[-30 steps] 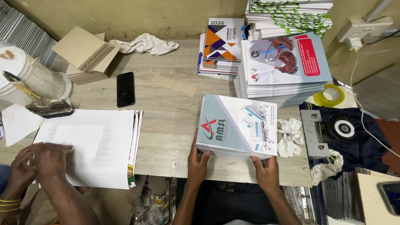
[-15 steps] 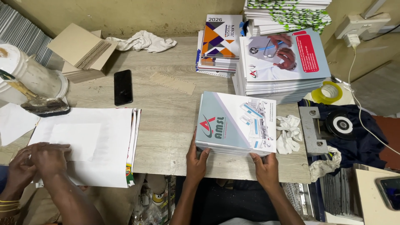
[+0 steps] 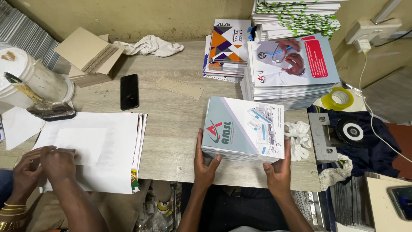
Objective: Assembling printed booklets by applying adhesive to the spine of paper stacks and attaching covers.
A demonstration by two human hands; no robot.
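- Hands first: the left hand [image 3: 205, 166] and right hand [image 3: 278, 172] each grip the near edge of a stack of brochures [image 3: 243, 129], thumbs on top, fingers under or against the edge.
- Stack of brochures lies flat on the wooden counter [image 3: 171, 124], at its near edge, squared between the two hands.
- White crumpled cloth [image 3: 298, 136] sits just beside the stack, to its right.
- Behind it stands a taller pile of booklets with a stethoscope cover [image 3: 292, 68], and left of that a pile with an orange and purple cover [image 3: 225, 47].
- Black phone [image 3: 129, 91] lies well to the left, near folded cardboard [image 3: 88, 56].
- Co-worker's hands [image 3: 43, 165] rest on white sheets [image 3: 101, 150] at the counter's left end, one pinching a small slip.
- White tub with a glue brush [image 3: 36, 88] stands at the far left.
- Yellow tape roll [image 3: 337, 99] lies to the right.
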